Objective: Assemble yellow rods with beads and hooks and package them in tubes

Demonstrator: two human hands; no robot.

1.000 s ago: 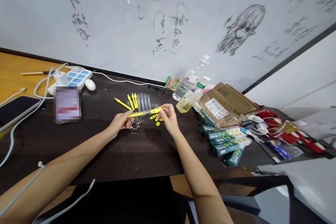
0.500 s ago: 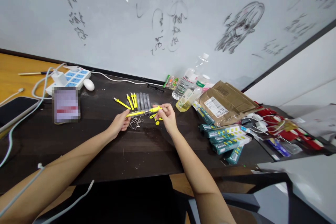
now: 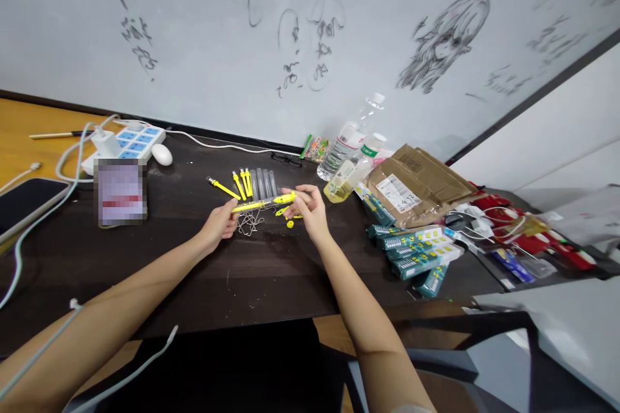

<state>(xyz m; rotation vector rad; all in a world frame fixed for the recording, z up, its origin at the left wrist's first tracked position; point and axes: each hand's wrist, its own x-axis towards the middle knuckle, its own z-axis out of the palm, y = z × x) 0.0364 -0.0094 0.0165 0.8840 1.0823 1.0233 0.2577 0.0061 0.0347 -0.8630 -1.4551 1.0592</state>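
My left hand [image 3: 219, 227] pinches the left end of a slim yellow pen-like tool with a clear barrel [image 3: 261, 204], held nearly level above the table. At the tool's yellow right end is my right hand [image 3: 310, 210], fingers apart; whether a fingertip touches it is hard to tell. Beneath lie a tangle of thin metal wire pieces [image 3: 249, 224] and small yellow parts [image 3: 290, 224], partly hidden by the right fingers. Just behind, several clear tubes [image 3: 262, 184] lie side by side, with several yellow rods with metal tips [image 3: 242, 184] to their left.
On the right are several green boxes [image 3: 419, 255], a brown cardboard package [image 3: 411, 184] and bottles [image 3: 341, 181]. Folded glasses [image 3: 287, 159] lie near the whiteboard. A power strip [image 3: 140, 142], white mouse [image 3: 161, 155] and phone [image 3: 31, 206] occupy the left. Loose white cables [image 3: 130, 374] hang over my left arm.
My right hand has loosened from its pinch on the tool's yellow end, and its fingers have spread apart. The left hand keeps its hold. The view has shifted slightly.
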